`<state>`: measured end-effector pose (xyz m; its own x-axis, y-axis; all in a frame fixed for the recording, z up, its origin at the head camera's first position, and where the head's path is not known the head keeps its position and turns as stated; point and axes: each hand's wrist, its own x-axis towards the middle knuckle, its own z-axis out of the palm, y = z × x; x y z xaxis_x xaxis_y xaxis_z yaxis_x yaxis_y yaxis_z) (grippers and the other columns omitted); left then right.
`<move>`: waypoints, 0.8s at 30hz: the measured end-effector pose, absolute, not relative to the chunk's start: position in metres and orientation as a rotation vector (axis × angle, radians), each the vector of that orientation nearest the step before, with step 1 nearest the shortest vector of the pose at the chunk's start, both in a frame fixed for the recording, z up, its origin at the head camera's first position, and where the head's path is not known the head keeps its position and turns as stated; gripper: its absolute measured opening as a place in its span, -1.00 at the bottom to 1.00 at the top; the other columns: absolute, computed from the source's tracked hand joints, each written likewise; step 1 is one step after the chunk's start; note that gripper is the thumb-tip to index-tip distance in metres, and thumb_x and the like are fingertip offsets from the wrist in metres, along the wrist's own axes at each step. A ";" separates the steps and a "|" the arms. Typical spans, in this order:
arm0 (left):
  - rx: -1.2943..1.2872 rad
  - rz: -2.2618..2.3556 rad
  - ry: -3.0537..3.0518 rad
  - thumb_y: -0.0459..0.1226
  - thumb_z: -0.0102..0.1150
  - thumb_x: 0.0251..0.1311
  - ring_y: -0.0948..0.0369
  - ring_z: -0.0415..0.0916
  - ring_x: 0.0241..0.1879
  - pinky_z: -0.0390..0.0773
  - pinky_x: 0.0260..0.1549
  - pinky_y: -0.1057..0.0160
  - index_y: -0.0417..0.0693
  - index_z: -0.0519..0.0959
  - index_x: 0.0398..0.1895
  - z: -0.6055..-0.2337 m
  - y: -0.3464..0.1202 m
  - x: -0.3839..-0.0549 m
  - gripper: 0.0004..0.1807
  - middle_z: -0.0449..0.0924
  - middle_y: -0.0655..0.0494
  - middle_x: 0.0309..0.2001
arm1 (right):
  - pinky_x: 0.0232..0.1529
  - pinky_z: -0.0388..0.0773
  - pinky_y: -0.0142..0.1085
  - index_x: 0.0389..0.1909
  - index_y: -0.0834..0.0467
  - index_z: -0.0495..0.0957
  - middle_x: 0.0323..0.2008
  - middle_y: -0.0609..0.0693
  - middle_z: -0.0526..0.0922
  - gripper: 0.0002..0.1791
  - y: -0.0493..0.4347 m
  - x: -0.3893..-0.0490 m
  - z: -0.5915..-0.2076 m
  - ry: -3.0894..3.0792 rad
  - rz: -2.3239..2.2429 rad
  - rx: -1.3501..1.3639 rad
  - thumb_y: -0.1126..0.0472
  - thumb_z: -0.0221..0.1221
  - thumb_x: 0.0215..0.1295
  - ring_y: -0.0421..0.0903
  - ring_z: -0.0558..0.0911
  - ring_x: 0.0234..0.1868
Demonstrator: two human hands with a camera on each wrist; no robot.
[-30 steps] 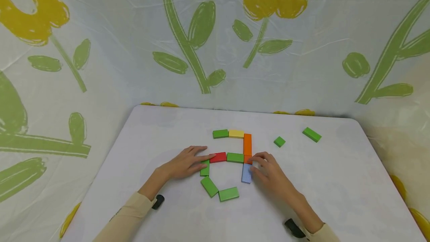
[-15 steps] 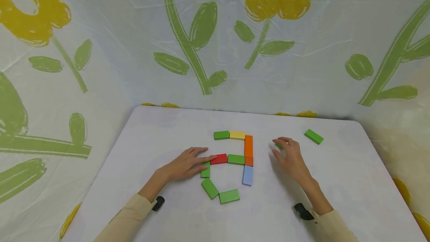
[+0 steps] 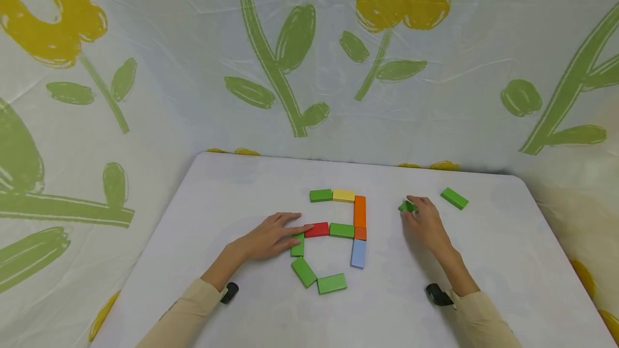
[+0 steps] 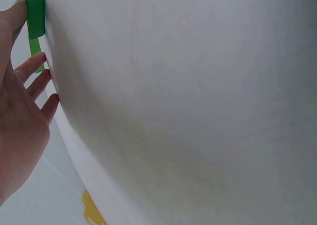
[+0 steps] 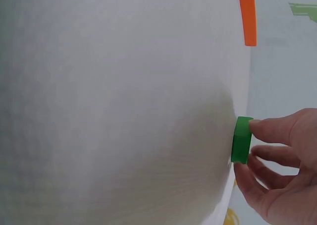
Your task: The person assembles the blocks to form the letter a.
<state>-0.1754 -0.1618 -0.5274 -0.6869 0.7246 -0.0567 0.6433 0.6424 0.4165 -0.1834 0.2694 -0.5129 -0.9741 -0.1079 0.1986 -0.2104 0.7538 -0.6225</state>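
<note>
My left hand point(image 3: 266, 238) rests with fingers spread at the left of the block outline, the index fingertip on the red block point(image 3: 319, 230). Its thumb lies against an upright-running green block point(image 3: 297, 246), also seen as a green block point(image 4: 35, 12) in the left wrist view. To the right of the outline, my right hand point(image 3: 429, 224) pinches a small green block point(image 5: 241, 140) between thumb and fingers, close over the table. The outline's right side is an orange block point(image 3: 360, 211), a small orange block point(image 3: 360, 233) and a blue block point(image 3: 358, 254).
Along the top of the outline lie a green block point(image 3: 321, 195) and a yellow block point(image 3: 344, 195). Another green block point(image 3: 342, 231) continues the middle row. Two green blocks curve along the bottom. A loose green block point(image 3: 454, 198) lies at the back right of the white table point(image 3: 232, 181).
My right hand has left the orange and blue blocks, moved right and taken the small green block between its fingers. My left hand has stayed in place.
</note>
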 end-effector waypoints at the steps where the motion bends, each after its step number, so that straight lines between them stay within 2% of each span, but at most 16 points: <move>1: 1.117 0.545 2.642 0.00 0.04 0.54 -0.08 0.11 0.51 0.18 0.44 -0.17 0.29 0.32 0.56 -0.527 -0.162 -0.175 -0.43 0.18 -0.05 0.55 | 0.11 0.49 0.26 0.21 0.60 0.43 0.09 0.59 0.46 -0.54 0.270 -0.183 -0.513 -2.808 1.024 0.247 0.47 0.23 0.36 0.45 0.54 0.06; 5: 1.120 0.555 2.641 0.00 0.04 0.54 -0.08 0.11 0.50 0.18 0.44 -0.17 0.28 0.32 0.56 -0.527 -0.161 -0.174 -0.44 0.18 -0.05 0.55 | -0.02 0.60 0.18 0.17 0.62 0.44 0.03 0.57 0.49 -0.57 0.273 -0.181 -0.512 -2.824 1.036 0.228 0.47 0.24 0.36 0.38 0.63 -0.07; 11: 1.128 0.541 2.645 0.00 0.03 0.54 -0.09 0.12 0.50 0.19 0.44 -0.17 0.27 0.32 0.56 -0.527 -0.160 -0.172 -0.43 0.18 -0.05 0.55 | -0.12 0.64 0.01 0.14 0.46 0.52 -0.13 0.38 0.62 -0.57 0.274 -0.174 -0.513 -2.781 1.068 0.253 0.46 0.34 0.28 0.24 0.65 -0.14; 14: 1.134 0.551 2.650 -0.01 0.04 0.54 -0.10 0.13 0.49 0.20 0.42 -0.19 0.25 0.33 0.56 -0.526 -0.160 -0.172 -0.43 0.19 -0.07 0.54 | -0.09 0.66 -0.04 0.12 0.40 0.55 -0.11 0.34 0.65 -0.59 0.274 -0.170 -0.512 -2.760 1.138 0.256 0.46 0.36 0.26 0.23 0.69 -0.12; 18: 1.155 0.560 2.657 -0.03 0.05 0.54 -0.13 0.15 0.48 0.21 0.41 -0.21 0.23 0.34 0.55 -0.527 -0.160 -0.172 -0.44 0.21 -0.09 0.53 | -0.02 0.67 0.02 0.09 0.38 0.57 -0.06 0.32 0.66 -0.63 0.272 -0.162 -0.510 -2.777 1.232 0.241 0.42 0.37 0.28 0.26 0.70 -0.06; 24: 1.146 0.549 2.654 -0.01 0.04 0.55 -0.11 0.13 0.49 0.19 0.43 -0.19 0.26 0.32 0.56 -0.525 -0.161 -0.173 -0.43 0.19 -0.07 0.54 | -0.03 0.69 -0.05 0.02 0.36 0.61 -0.09 0.23 0.69 -0.68 0.266 -0.147 -0.507 -2.812 1.275 0.255 0.36 0.38 0.29 0.21 0.72 -0.05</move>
